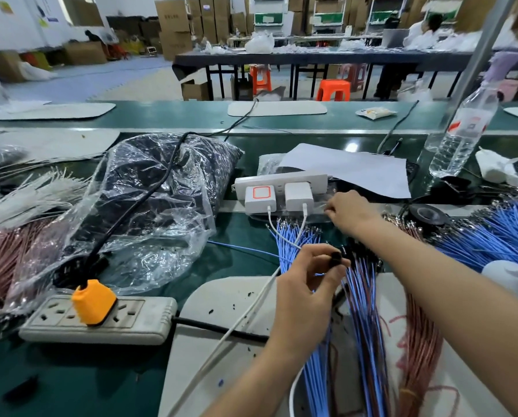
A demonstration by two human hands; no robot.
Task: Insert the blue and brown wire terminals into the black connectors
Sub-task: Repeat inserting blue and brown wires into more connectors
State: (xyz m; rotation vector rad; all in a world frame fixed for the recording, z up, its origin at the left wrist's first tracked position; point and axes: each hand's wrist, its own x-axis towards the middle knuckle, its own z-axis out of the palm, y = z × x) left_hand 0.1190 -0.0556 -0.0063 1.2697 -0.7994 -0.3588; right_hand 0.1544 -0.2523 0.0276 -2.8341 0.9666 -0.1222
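My left hand (307,284) pinches a small black connector (337,256) between thumb and fingers above the white mat. My right hand (349,212) reaches forward to the metal terminal ends of the loose blue wires (294,239), fingers curled near the clear bag below the chargers; what it holds is too small to tell. A bundle of blue and brown wires fitted with black connectors (364,296) lies across the mat under my right forearm. Brown wires (421,350) lie to its right. More blue wires (498,236) fan out at the far right.
A grey power strip with an orange plug (93,302) sits at front left, its black cable crossing a clear plastic bag of dark parts (161,200). A white power strip with two chargers (282,188), a sheet of paper, a tape roll (428,215) and a water bottle (462,127) stand behind.
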